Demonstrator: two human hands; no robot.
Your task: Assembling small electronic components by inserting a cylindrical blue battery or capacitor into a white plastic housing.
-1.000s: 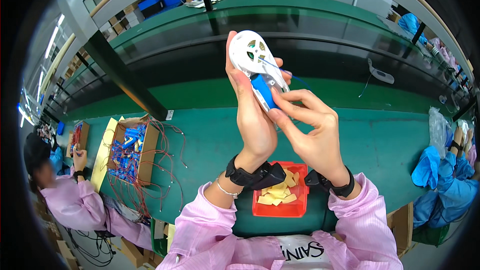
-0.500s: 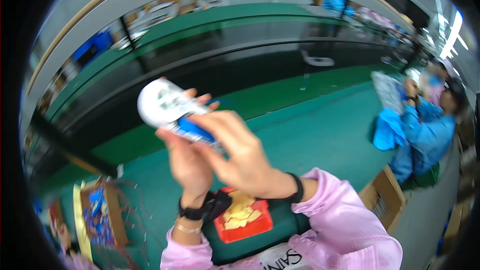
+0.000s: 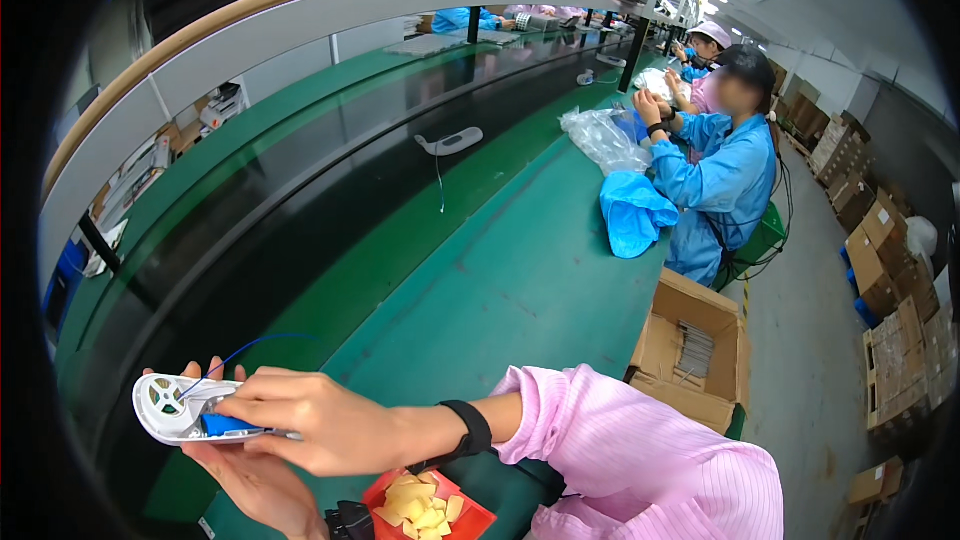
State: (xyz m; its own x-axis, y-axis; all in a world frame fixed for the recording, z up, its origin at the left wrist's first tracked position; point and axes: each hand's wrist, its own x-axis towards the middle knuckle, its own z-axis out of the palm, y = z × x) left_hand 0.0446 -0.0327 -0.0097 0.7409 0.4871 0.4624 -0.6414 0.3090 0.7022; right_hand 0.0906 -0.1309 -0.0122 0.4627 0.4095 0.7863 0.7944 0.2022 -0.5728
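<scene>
A white oval plastic housing (image 3: 152,422) with a round vented end lies face up in my left hand (image 3: 250,485), whose fingers curl around it from below. Inside it sits a blue rectangular block (image 3: 226,425), possibly a battery. My right hand (image 3: 325,427) reaches across from the right, its fingers closed at the block and the housing's edge; the fingertips partly hide the contact. A thin blue wire (image 3: 247,344) arches up from the housing and off to the right.
A red tray (image 3: 478,517) of yellowish pieces stands below my right wrist. On the dark conveyor (image 3: 330,180) lies another white housing (image 3: 455,142) with a wire. Right of the green bench (image 3: 520,270) are an open carton (image 3: 655,345) and co-workers in blue (image 3: 715,165), near plastic bags (image 3: 605,135).
The view has swung right, bringing the co-workers and aisle into fuller sight. My hands and the housing now appear at the lower left, and the housing shows more level, its inside visible.
</scene>
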